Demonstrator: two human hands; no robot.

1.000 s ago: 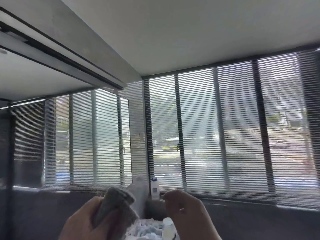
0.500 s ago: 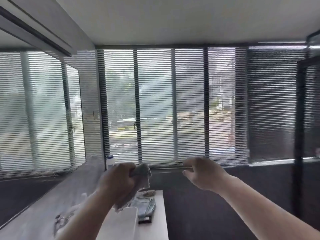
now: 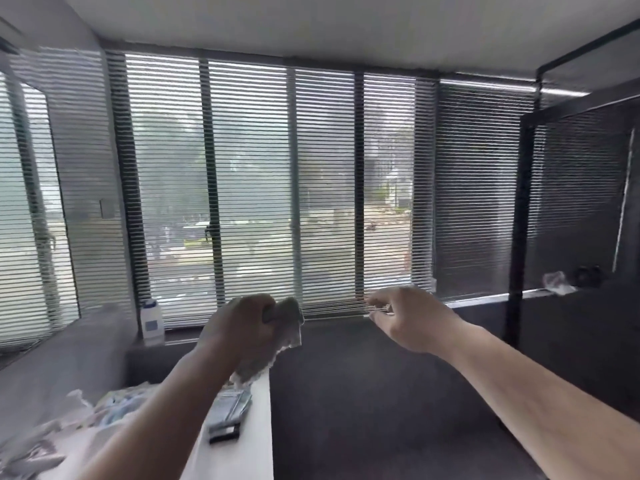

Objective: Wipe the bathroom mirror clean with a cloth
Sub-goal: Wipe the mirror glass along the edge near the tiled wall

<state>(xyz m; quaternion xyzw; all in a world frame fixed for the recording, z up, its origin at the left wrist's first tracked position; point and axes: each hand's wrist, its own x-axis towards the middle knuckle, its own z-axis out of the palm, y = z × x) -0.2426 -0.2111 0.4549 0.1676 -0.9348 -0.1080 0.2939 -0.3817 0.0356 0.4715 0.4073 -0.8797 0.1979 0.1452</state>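
My left hand grips a bunched grey cloth at chest height, over the far end of a white counter. My right hand hangs in the air to the right of it, fingers loosely curled, holding nothing. The mirror runs along the left wall and reflects the window blinds; only its right part shows at the frame's left edge. Neither hand touches the mirror.
A white bottle stands on the sill by the mirror's corner. Crumpled wrappers and a flat dark packet lie on the counter. Blinds cover the window ahead. A dark-framed glass partition stands at right.
My view has swung right, sliding the mirror to the left edge. Both hands stay raised, the left still gripping the cloth; the counter and a partition have come into view.
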